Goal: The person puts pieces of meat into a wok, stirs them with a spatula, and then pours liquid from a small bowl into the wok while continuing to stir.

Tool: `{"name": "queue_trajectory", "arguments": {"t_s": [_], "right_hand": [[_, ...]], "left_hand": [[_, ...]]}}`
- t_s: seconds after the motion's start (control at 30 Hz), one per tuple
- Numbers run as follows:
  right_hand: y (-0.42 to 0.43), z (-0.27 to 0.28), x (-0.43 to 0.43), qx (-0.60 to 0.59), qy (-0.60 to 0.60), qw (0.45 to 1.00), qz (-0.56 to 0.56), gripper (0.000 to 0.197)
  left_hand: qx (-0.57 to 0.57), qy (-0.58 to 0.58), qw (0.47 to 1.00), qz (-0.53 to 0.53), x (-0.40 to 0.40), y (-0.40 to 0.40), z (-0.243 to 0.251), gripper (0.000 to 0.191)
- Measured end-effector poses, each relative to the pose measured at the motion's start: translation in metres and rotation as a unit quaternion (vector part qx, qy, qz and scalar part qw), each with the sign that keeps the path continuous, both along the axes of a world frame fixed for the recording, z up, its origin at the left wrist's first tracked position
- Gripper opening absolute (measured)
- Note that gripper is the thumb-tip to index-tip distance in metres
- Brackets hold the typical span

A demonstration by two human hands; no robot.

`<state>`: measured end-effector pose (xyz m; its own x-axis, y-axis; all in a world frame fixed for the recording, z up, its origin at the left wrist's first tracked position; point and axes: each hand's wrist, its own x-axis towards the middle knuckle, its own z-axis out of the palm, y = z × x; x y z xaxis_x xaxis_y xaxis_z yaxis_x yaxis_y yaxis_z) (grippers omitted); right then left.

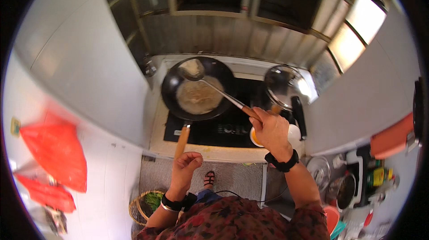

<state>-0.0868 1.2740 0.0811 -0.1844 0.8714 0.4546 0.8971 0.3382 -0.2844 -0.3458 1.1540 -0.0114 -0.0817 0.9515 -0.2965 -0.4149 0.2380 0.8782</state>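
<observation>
My right hand (271,129) grips the wooden handle of a metal ladle (221,93). The ladle's bowl, with something pale in it, is against the far inner side of a black wok (171,97). Cloudy, bubbling liquid (200,95) fills the wok's bottom. My left hand (187,166) is loosely curled at the near end of the wok's wooden handle (182,140); whether it touches the handle is unclear. Under my right hand, partly hidden, are a white bowl with something yellow (253,136) and a second white dish (295,135).
A lidded pot (285,85) with a black handle (298,117) stands right of the wok on the black cooktop (207,132). White walls flank the counter (194,151). Red plastic bags (57,152) hang left; a wicker basket (135,208) with greens sits below. Right are a glass lid (318,173) and bottles.
</observation>
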Motion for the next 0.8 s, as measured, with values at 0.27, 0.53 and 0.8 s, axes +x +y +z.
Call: {"name": "queue_trajectory", "arguments": {"t_s": [0.27,0.53,0.8], "right_hand": [[-0.197,0.108,0.251,-0.034,0.023,0.980,-0.194,0.031],[-0.543,0.153,0.372,-0.067,0.004,0.826,-0.560,0.030],[-0.833,0.056,0.385,0.093,0.329,0.460,-0.819,0.019]], "left_hand": [[0.025,0.025,0.965,-0.259,0.244,0.019,0.017,0.012],[0.019,-0.013,0.871,-0.490,0.473,-0.093,0.024,0.010],[0.045,-0.005,0.787,-0.616,0.582,-0.189,0.033,0.009]]}}
